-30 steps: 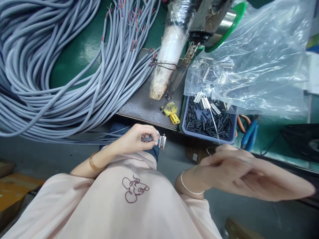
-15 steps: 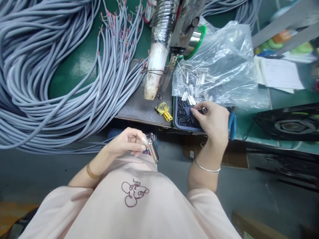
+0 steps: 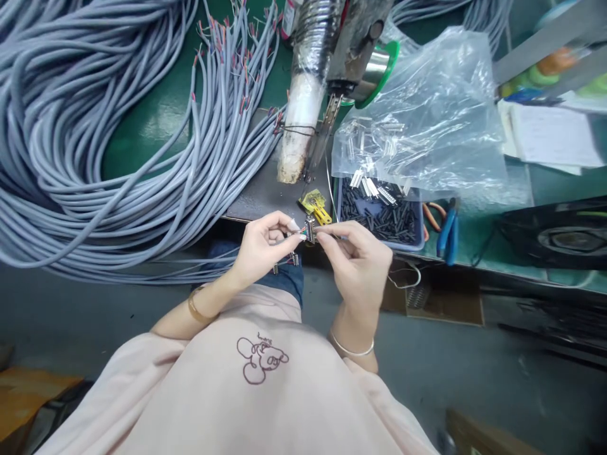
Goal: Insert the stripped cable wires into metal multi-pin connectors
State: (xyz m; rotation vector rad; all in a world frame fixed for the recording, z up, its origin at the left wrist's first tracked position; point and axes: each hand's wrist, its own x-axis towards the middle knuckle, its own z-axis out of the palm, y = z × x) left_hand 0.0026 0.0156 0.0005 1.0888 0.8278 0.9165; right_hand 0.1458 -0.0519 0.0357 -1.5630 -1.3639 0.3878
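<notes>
My left hand [image 3: 265, 243] pinches a small metal connector [image 3: 310, 230] with coloured wires at its left side, just in front of the bench edge. From the right, my right hand [image 3: 358, 256] closes its thumb and fingertips at the same connector; any smaller piece between them is too small to tell. Beyond the hands lies a yellow piece [image 3: 321, 213] on the bench. A blue tray [image 3: 417, 237] to the right holds black sleeves [image 3: 372, 218] and several silver connectors [image 3: 364, 183]. More wired connectors [image 3: 294, 258] hang below my left hand.
Grey cables [image 3: 156, 183] cover the left side. A soldering tool in a stand [image 3: 327, 129] points down near the centre, beside a solder spool [image 3: 379, 76]. Plastic bag [image 3: 441, 114], blue-handled pliers [image 3: 447, 235], papers [image 3: 552, 136] and a black fan-like object [image 3: 564, 237] are at right.
My right hand has moved left from the tray to the connector at my left hand. My left hand has risen towards the bench edge, and the longer connector beside it is out of sight.
</notes>
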